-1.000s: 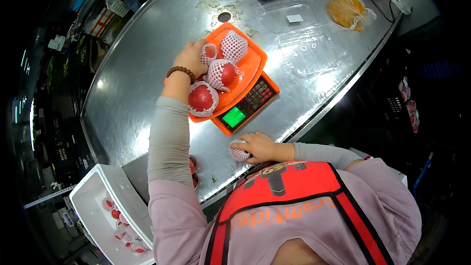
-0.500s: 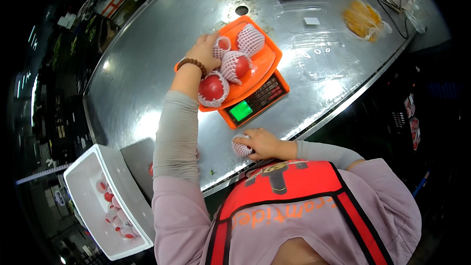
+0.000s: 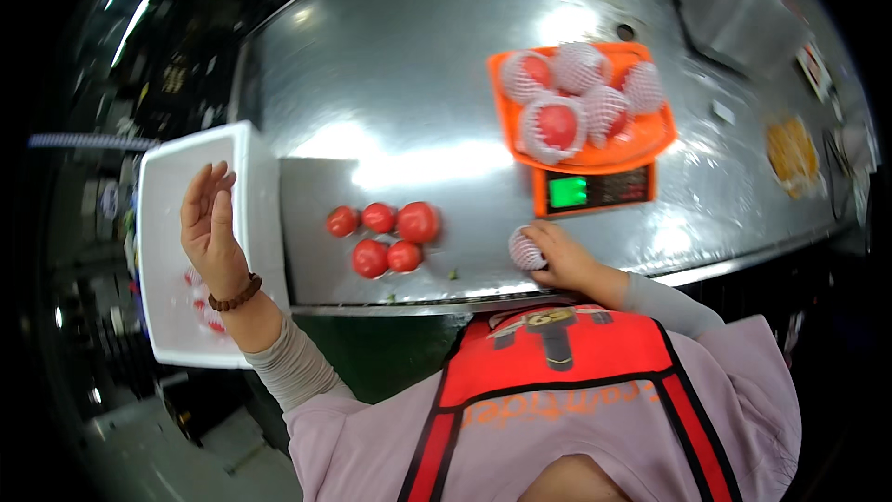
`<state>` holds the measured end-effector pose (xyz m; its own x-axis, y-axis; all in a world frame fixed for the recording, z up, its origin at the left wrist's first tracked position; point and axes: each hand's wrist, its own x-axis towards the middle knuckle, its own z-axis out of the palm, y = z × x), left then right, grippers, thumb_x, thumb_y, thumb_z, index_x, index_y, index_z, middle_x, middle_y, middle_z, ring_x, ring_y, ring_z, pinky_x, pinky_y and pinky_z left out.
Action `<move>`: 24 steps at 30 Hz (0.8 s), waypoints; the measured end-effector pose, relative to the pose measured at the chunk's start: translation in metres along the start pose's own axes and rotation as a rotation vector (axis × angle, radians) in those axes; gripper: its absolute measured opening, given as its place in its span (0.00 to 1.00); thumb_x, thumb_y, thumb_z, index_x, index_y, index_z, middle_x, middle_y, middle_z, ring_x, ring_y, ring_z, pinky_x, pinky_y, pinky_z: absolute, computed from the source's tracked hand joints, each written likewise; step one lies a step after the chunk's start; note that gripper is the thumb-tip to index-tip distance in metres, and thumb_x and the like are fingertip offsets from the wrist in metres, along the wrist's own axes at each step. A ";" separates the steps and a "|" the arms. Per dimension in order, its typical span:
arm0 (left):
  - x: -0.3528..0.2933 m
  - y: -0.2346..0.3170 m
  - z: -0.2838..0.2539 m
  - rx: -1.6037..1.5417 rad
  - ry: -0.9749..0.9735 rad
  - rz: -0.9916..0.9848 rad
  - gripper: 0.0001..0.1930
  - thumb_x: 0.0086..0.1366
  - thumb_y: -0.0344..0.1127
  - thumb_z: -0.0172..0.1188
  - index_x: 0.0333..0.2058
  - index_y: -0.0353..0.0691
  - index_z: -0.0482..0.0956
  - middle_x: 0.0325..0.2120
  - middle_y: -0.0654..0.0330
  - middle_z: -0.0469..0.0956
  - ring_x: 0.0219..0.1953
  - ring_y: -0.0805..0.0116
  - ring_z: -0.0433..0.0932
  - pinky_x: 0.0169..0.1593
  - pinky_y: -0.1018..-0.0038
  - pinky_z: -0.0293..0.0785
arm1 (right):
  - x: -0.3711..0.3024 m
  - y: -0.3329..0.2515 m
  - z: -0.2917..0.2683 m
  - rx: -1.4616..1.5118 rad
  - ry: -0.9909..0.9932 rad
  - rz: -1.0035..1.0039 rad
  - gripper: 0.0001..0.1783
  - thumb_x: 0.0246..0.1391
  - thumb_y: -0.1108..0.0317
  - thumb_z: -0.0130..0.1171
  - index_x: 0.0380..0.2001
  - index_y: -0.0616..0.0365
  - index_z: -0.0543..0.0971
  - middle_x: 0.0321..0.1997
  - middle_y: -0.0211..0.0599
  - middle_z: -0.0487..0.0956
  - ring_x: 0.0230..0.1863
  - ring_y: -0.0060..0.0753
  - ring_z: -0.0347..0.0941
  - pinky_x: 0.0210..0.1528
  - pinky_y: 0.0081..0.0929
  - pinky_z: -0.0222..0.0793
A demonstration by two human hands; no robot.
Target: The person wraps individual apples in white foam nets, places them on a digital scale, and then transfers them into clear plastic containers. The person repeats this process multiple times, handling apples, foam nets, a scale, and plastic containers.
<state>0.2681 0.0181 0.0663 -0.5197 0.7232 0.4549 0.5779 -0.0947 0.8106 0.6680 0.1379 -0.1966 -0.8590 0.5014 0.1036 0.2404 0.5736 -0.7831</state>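
Hiding part of a white box (image 3: 267,209), left hand (image 3: 210,228) hangs unclenched; right hand (image 3: 563,258) clasps half-covered netted fruit (image 3: 524,249)

Left grip (image 3: 210,234) empty over white box (image 3: 262,232), right grip (image 3: 564,257) around netted fruit (image 3: 524,249), loaded orange scale (image 3: 604,190), five tomatoes (image 3: 372,257)

Broad metal table (image 3: 400,65) with white glare across its top, dim room (image 3: 200,56) around, bright light strips (image 3: 137,23) upper left, grey floor (image 3: 167,460) lower left.
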 end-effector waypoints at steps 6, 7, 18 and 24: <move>-0.041 -0.027 -0.155 0.153 0.484 -0.152 0.15 0.68 0.30 0.52 0.52 0.32 0.72 0.48 0.52 0.76 0.48 0.65 0.76 0.55 0.73 0.70 | 0.070 -0.012 0.024 -0.141 0.090 -0.036 0.42 0.33 0.70 0.67 0.57 0.57 0.65 0.57 0.51 0.67 0.57 0.55 0.65 0.59 0.41 0.63; -0.045 -0.040 -0.174 0.171 0.471 -0.171 0.15 0.68 0.30 0.52 0.52 0.32 0.72 0.48 0.52 0.76 0.48 0.65 0.76 0.55 0.73 0.70 | 0.082 -0.011 0.029 -0.177 0.103 -0.010 0.43 0.32 0.70 0.68 0.57 0.57 0.65 0.57 0.51 0.67 0.57 0.55 0.65 0.59 0.41 0.63; -0.015 -0.136 -0.255 0.288 0.104 -0.274 0.15 0.65 0.27 0.55 0.50 0.30 0.74 0.46 0.54 0.77 0.48 0.68 0.75 0.54 0.74 0.70 | 0.137 -0.018 0.049 -0.401 0.094 0.217 0.39 0.37 0.67 0.66 0.57 0.57 0.66 0.55 0.49 0.69 0.53 0.53 0.69 0.52 0.39 0.69; 0.060 -0.134 -0.254 0.663 -0.129 -0.088 0.13 0.62 0.32 0.59 0.44 0.33 0.77 0.36 0.57 0.81 0.37 0.72 0.79 0.42 0.76 0.73 | 0.129 -0.010 0.057 -0.418 0.186 0.203 0.38 0.36 0.70 0.66 0.55 0.58 0.67 0.53 0.48 0.70 0.47 0.50 0.72 0.46 0.35 0.73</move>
<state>-0.0001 -0.0991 0.0787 -0.5272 0.7886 0.3164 0.8216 0.3782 0.4265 0.5287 0.1605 -0.2106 -0.6900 0.7150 0.1123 0.5874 0.6439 -0.4903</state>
